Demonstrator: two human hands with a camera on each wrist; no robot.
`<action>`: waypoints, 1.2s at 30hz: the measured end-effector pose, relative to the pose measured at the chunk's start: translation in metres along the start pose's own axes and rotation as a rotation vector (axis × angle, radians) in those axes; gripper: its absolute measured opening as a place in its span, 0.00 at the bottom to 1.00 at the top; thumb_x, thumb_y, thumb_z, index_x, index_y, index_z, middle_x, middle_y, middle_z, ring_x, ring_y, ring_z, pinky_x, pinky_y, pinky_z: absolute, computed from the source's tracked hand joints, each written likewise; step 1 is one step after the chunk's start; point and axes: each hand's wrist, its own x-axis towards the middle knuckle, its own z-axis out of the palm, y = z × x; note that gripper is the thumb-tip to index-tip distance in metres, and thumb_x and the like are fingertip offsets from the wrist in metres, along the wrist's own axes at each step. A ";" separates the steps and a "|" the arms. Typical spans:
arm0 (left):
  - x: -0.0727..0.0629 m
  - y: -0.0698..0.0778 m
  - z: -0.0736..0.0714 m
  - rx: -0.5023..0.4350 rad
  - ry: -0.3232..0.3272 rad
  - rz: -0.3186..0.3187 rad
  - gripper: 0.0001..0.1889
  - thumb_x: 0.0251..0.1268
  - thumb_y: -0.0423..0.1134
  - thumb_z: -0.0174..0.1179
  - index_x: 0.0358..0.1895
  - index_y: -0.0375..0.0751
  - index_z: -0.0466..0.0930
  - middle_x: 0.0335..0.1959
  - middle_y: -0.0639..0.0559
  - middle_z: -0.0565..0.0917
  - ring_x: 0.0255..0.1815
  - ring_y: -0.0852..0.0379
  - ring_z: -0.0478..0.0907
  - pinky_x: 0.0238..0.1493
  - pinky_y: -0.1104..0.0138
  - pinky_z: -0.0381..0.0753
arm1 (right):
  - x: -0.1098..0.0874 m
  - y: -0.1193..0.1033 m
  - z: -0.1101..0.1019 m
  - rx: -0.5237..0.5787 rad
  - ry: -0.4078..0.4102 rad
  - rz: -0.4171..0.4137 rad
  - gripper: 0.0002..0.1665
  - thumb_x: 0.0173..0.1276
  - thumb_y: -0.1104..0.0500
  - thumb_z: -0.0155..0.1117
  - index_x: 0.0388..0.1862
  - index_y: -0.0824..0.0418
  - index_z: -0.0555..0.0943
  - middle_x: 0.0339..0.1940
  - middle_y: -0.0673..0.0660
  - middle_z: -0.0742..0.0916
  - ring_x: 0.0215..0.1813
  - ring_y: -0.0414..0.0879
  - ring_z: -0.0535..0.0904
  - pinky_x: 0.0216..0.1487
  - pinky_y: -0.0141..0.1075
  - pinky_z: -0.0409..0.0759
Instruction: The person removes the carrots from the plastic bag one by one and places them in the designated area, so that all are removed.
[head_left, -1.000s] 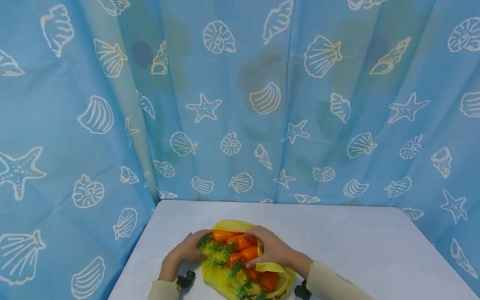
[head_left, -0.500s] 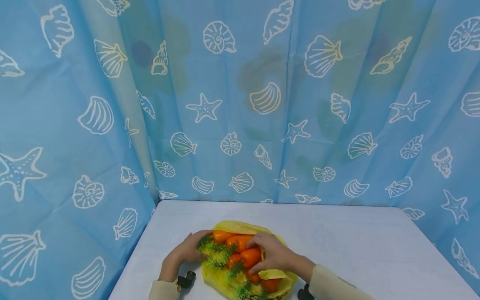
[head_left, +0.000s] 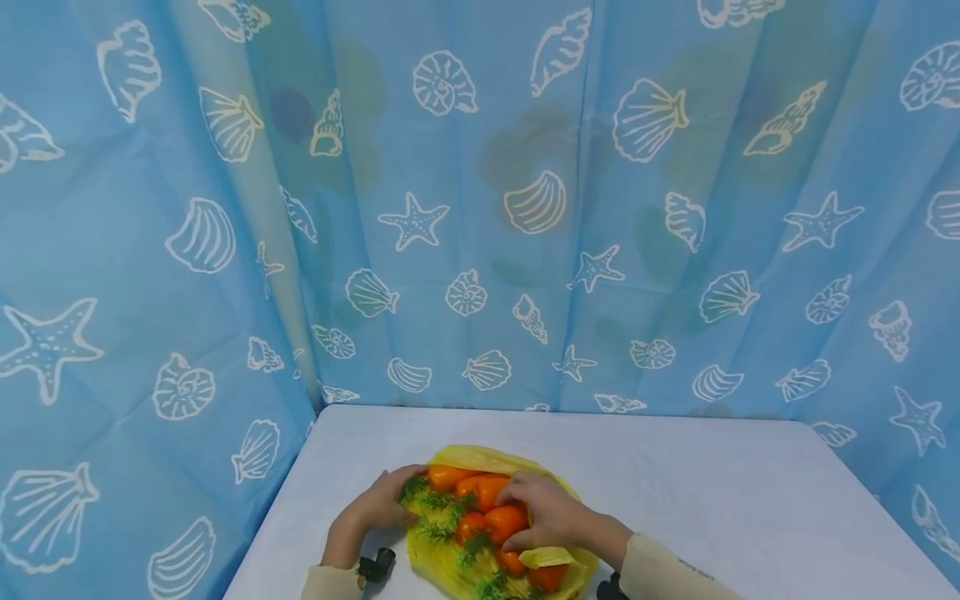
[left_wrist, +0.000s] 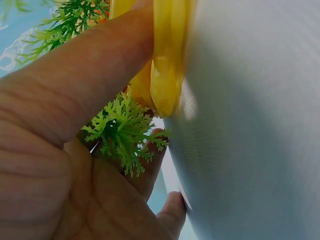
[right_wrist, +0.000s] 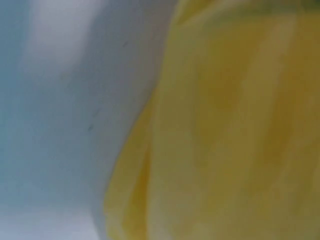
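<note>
A yellow plastic bag (head_left: 442, 567) lies on the table, its mouth spread around several smooth orange vegetables (head_left: 506, 523) with feathery green leaves (head_left: 433, 530), which look like carrots. My left hand (head_left: 382, 502) grips the left end of the bag. In the left wrist view its thumb (left_wrist: 85, 75) lies across the yellow plastic (left_wrist: 167, 85), and its other fingers are behind a leafy sprig (left_wrist: 127, 131). My right hand (head_left: 551, 510) holds the bag's right rim, with fingertips and thumb over the orange vegetables. Blurred yellow plastic (right_wrist: 225, 130) fills much of the right wrist view, where no fingers show.
The white table (head_left: 712, 500) extends to the right of the bag and behind it. A blue curtain (head_left: 480, 250) with white shell and starfish prints hangs along the back and left edges. Black wrist cameras (head_left: 377, 565) sit below both hands.
My right hand has shifted slightly toward me, and the bag's right rim and flap have moved with it, baring more of an orange vegetable. My left hand stays put. The head view tilts slightly.
</note>
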 end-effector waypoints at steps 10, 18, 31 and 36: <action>-0.003 -0.001 0.000 0.005 0.000 -0.025 0.41 0.46 0.30 0.74 0.69 0.43 0.70 0.71 0.38 0.70 0.76 0.32 0.57 0.75 0.33 0.43 | -0.002 -0.008 0.002 0.092 0.008 -0.019 0.21 0.59 0.50 0.73 0.50 0.46 0.76 0.47 0.44 0.82 0.41 0.33 0.74 0.38 0.26 0.77; -0.004 -0.004 0.002 -0.011 -0.010 -0.013 0.40 0.46 0.30 0.75 0.68 0.42 0.71 0.71 0.38 0.70 0.75 0.32 0.57 0.75 0.33 0.42 | -0.001 -0.022 0.002 0.093 0.033 -0.068 0.24 0.65 0.49 0.70 0.60 0.48 0.78 0.53 0.45 0.84 0.48 0.34 0.77 0.46 0.30 0.81; 0.000 -0.005 0.000 0.006 -0.004 0.032 0.42 0.45 0.31 0.75 0.69 0.41 0.70 0.71 0.38 0.70 0.75 0.33 0.59 0.76 0.34 0.42 | 0.004 -0.048 -0.011 0.380 0.021 0.060 0.27 0.72 0.44 0.60 0.66 0.50 0.73 0.54 0.47 0.83 0.51 0.37 0.80 0.49 0.32 0.84; 0.000 -0.002 -0.001 0.003 -0.006 0.048 0.42 0.45 0.30 0.75 0.69 0.40 0.70 0.71 0.37 0.69 0.75 0.32 0.59 0.76 0.33 0.43 | 0.005 -0.055 -0.022 0.426 0.056 0.023 0.25 0.75 0.47 0.58 0.67 0.51 0.71 0.56 0.49 0.83 0.54 0.39 0.81 0.53 0.33 0.84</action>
